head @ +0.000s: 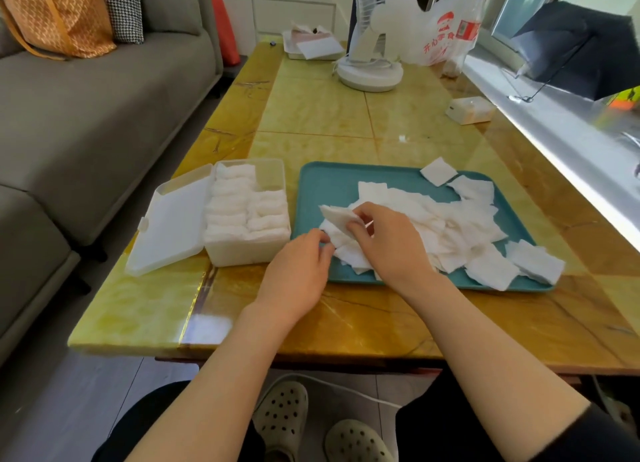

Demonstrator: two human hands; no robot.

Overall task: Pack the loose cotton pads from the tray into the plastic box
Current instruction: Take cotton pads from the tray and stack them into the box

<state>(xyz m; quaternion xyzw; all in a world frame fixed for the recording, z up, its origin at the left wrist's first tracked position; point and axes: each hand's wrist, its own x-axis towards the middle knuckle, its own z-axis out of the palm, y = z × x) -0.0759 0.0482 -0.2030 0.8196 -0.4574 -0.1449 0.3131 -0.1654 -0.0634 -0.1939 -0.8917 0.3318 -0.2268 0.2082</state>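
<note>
A teal tray (341, 179) lies on the table and holds a heap of loose white cotton pads (443, 226). To its left stands a clear plastic box (242, 252), lid (173, 226) flipped open to the left, with two rows of stacked pads inside. My right hand (388, 240) pinches a small stack of pads (334, 217) above the tray's left end. My left hand (298, 271) rests at the tray's near left corner, its fingertips on the pads lying there.
A white fan base (370, 75), a white carton (311, 46), a plastic bag (446, 29) and a small white box (470, 110) stand at the table's far end. A grey sofa (86, 122) runs along the left. A dark umbrella (581, 49) lies on the sill at right.
</note>
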